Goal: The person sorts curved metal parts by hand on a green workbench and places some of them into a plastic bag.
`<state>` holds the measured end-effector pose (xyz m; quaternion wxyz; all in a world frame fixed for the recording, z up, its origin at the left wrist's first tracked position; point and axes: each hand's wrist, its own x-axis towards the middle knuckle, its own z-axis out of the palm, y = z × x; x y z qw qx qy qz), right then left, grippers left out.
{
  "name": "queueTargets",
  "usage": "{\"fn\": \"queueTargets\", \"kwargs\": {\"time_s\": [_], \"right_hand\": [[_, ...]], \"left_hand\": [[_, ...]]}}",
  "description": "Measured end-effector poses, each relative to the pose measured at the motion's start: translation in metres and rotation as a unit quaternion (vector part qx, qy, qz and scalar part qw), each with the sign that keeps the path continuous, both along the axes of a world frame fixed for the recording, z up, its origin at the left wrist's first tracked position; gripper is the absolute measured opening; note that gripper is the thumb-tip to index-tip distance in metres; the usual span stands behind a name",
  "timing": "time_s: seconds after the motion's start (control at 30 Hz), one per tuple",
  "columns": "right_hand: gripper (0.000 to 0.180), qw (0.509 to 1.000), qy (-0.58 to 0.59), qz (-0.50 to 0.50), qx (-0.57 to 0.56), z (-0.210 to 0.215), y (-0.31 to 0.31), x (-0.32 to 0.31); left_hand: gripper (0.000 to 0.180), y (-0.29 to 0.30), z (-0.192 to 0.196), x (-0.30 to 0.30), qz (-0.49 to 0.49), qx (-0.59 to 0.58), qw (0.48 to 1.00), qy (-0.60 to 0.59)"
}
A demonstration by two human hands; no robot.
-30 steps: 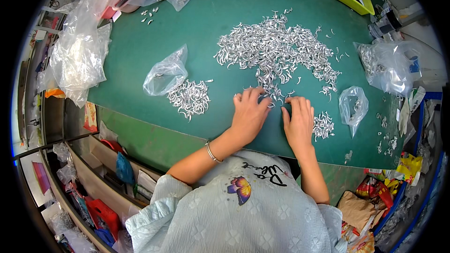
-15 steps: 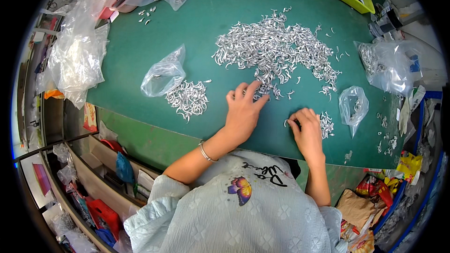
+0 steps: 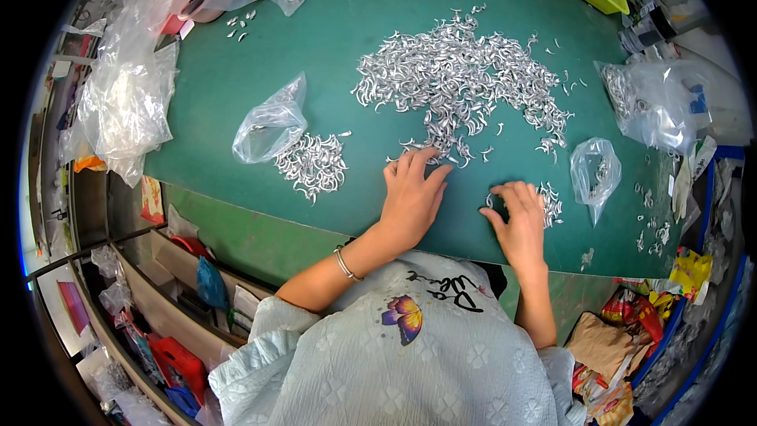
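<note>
Under the hands (image 3: 410, 199), curved silver pieces (image 3: 443, 128) lie partly hidden.

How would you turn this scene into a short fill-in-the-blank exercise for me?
1. The hand nearest the smallest pile of metal pieces is the ____ one.
2. The bracelet is on the ____ wrist.
3. The tabletop is coloured ____.
4. The winged picture on the shirt is a ____.
Missing words: right; left; green; butterfly.

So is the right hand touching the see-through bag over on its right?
Apart. The head view shows the right hand left of the see-through bag, with a small silver pile and bare green tabletop between them.
</note>
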<state>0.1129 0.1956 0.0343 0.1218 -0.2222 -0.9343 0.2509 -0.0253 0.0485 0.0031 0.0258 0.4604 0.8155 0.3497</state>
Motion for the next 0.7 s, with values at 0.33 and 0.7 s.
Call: {"fn": "queueTargets", "kwargs": {"time_s": [0.33,0.7], "right_hand": [[0.015,1.0,0.014,0.02,0.004,-0.006,0.003,0.011],[0.012,0.996,-0.003,-0.085,0.032,0.004,0.016,0.02]], "left_hand": [[0.034,0.0,0.007,0.008,-0.028,0.015,0.999,-0.032],[0.032,-0.002,0.007,0.014,-0.046,0.009,0.998,-0.044]]}}
